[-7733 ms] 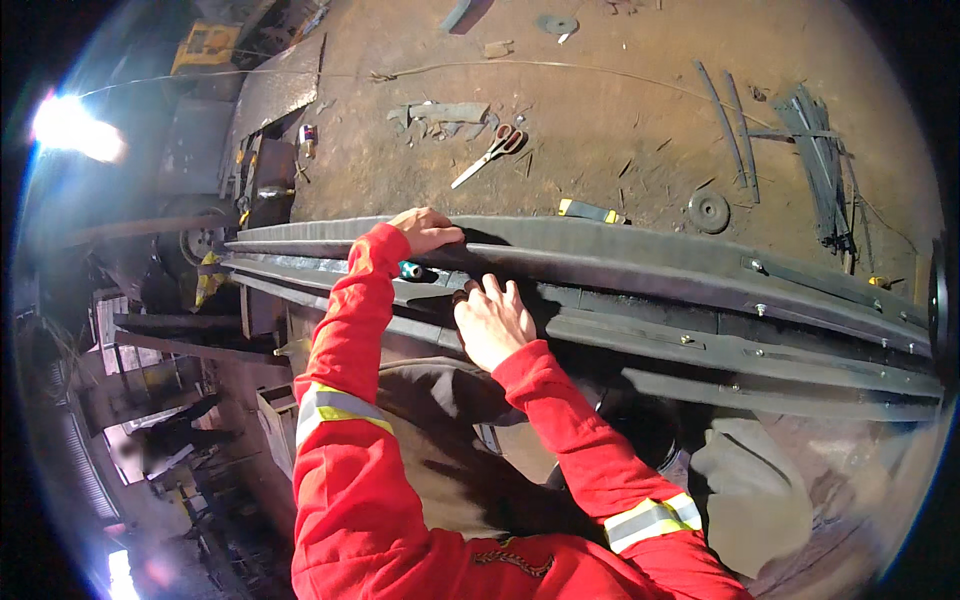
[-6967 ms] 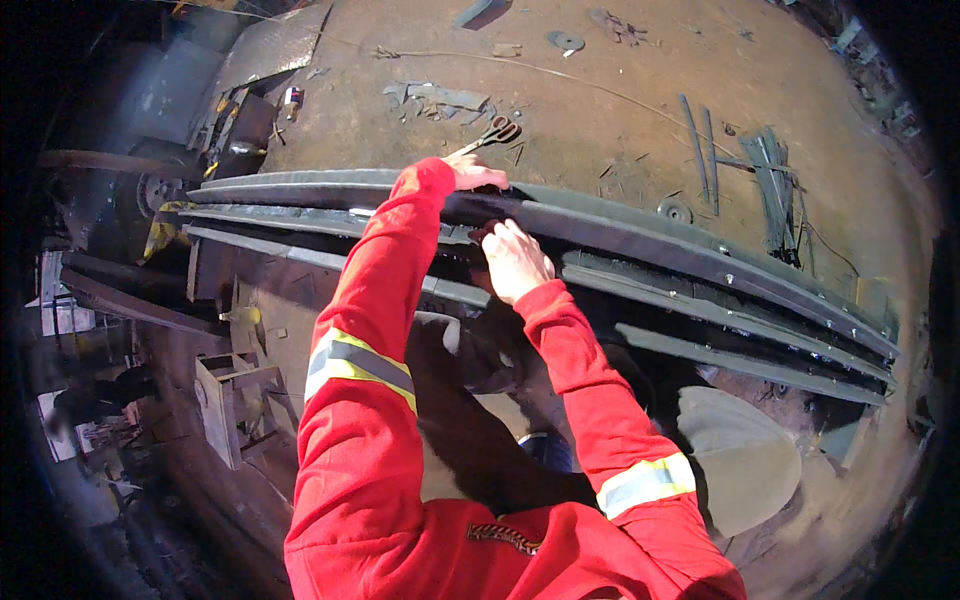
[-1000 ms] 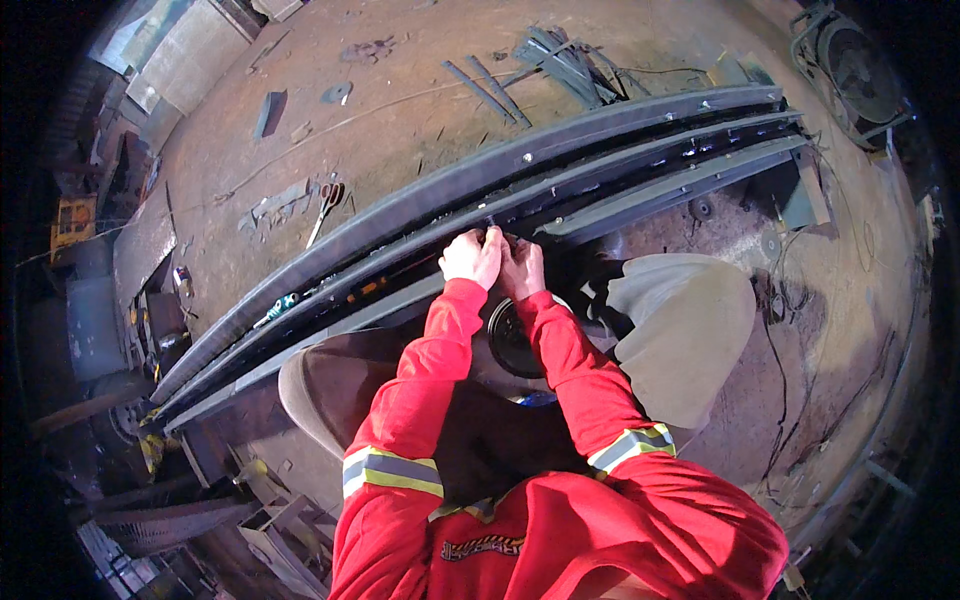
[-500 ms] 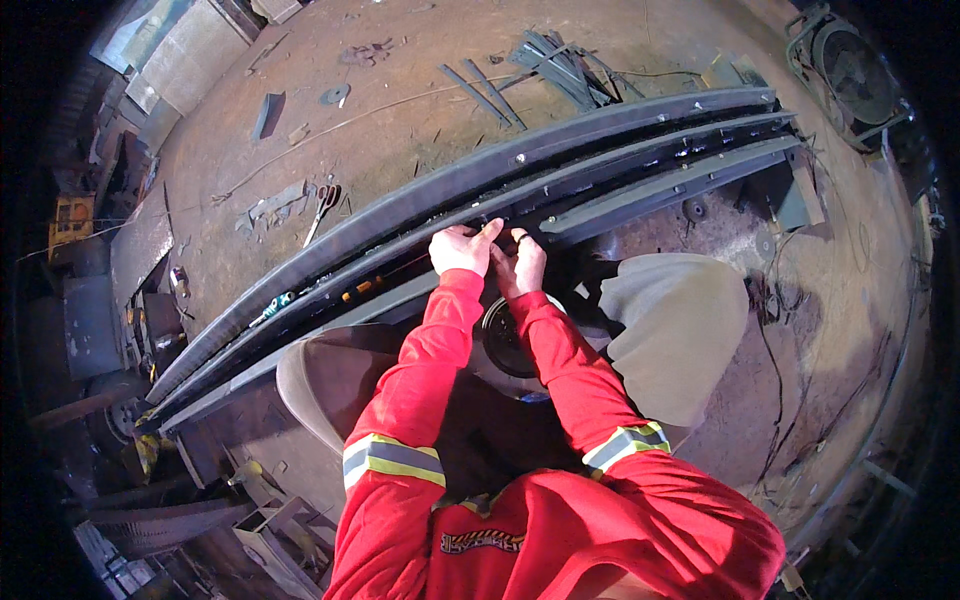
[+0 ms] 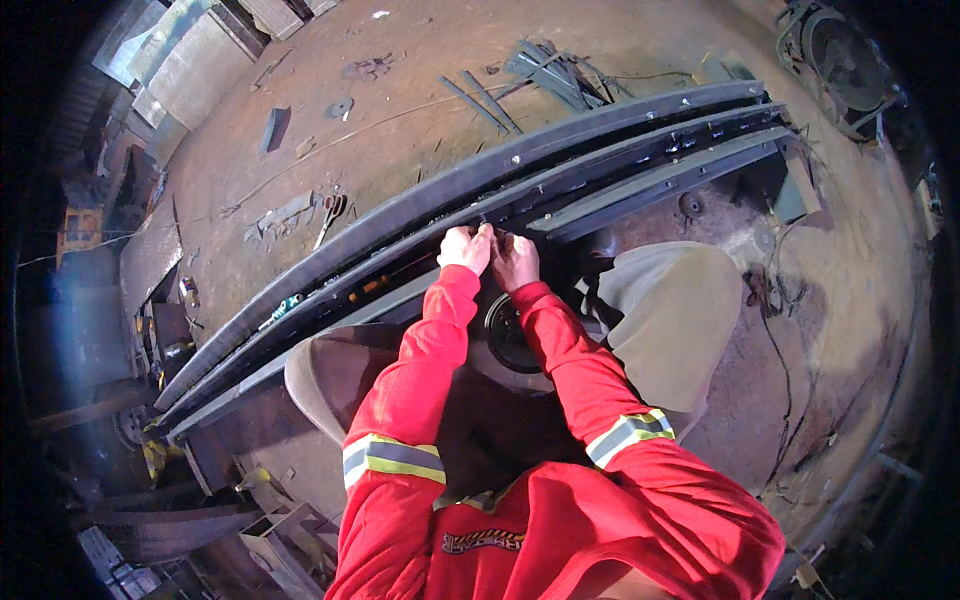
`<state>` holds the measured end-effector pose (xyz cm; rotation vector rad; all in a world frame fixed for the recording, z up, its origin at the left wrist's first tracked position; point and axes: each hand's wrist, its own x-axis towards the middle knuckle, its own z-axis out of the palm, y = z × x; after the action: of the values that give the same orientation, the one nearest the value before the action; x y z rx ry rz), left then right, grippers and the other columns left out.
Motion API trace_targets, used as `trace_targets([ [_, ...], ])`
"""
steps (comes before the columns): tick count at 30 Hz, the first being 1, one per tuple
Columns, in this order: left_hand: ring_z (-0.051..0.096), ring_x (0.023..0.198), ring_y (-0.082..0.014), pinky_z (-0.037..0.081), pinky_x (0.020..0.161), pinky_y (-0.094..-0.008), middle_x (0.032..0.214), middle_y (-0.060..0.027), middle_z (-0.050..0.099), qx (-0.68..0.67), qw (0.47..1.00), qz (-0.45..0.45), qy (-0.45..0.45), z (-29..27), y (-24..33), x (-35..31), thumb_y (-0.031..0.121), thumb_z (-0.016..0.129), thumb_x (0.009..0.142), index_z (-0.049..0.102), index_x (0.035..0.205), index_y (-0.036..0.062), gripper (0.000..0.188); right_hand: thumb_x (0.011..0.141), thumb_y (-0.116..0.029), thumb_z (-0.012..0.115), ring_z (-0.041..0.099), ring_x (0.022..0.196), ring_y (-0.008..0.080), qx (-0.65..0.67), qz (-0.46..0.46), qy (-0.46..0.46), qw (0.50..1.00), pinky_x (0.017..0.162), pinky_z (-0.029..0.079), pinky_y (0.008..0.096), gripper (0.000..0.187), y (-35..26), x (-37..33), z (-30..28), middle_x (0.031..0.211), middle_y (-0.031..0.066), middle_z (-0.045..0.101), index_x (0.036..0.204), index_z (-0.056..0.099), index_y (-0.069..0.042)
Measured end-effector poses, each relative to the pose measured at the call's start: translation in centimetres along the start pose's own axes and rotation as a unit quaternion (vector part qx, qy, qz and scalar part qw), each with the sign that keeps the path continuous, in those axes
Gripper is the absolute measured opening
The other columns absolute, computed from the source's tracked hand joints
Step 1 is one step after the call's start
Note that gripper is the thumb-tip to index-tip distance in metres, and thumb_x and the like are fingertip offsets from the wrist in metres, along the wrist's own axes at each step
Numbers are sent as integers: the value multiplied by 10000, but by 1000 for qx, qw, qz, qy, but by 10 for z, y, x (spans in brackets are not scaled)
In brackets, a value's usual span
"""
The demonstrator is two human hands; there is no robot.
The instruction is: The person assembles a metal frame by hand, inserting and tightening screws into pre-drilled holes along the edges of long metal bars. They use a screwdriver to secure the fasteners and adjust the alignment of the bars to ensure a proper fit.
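Observation:
My left hand (image 5: 465,248) is closed, its thumb and fingers pinched together at the middle rail of a long, curved dark metal frame (image 5: 400,210). Right beside it, my right hand (image 5: 515,262) is closed too, its fingers curled against the same rail. Whatever lies between the fingertips is too small and hidden to name. To the left, a green-and-silver hand tool (image 5: 283,308) rests on the frame, and an orange-handled tool (image 5: 370,288) lies between the rails. A dark round piece (image 5: 508,335) sits below my hands, between my knees.
Scissors (image 5: 330,215) lie on the floor beyond the frame. Farther off are a pile of metal strips (image 5: 560,75) and a flat disc (image 5: 340,107). A large fan (image 5: 842,60) stands at the far right. Cables (image 5: 785,400) run over the floor right of my knee; scrap crowds the left.
My right hand has turned and curled in more, its raised finger now folded down. Both hands stay at the rail, while the whole view has shifted slightly.

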<state>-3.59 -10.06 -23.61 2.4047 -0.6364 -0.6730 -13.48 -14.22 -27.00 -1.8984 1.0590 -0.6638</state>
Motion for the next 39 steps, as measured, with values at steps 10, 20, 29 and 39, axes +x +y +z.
trace_targets([
  [10,663,648,-296,516,650,-358,659,-200,646,-72,989,-10,131,10,5,-11,464,740,662,679,751,-30,506,728,-241,710,643,675,332,76,50,110,990,630,495,391,341,-3,-4,8,753,226,638,879,581,37],
  [20,652,789,-375,505,747,-430,807,-216,662,-19,999,13,32,-2,3,-11,422,627,751,686,809,42,389,868,-249,568,664,756,334,224,49,35,973,662,495,390,269,5,-8,25,786,196,665,899,674,-3],
  [29,664,648,-265,509,661,-346,669,-159,665,-60,989,-15,137,4,10,-13,418,759,653,695,711,0,426,756,-284,706,679,796,278,196,66,86,975,705,511,355,345,-8,-12,16,843,169,680,960,630,-17],
  [39,660,718,-318,502,700,-379,703,-207,651,-20,998,26,58,-2,-4,-7,410,618,769,687,727,11,407,880,-268,550,640,746,384,173,84,19,981,664,498,399,304,6,-5,28,806,243,643,902,672,9],
])
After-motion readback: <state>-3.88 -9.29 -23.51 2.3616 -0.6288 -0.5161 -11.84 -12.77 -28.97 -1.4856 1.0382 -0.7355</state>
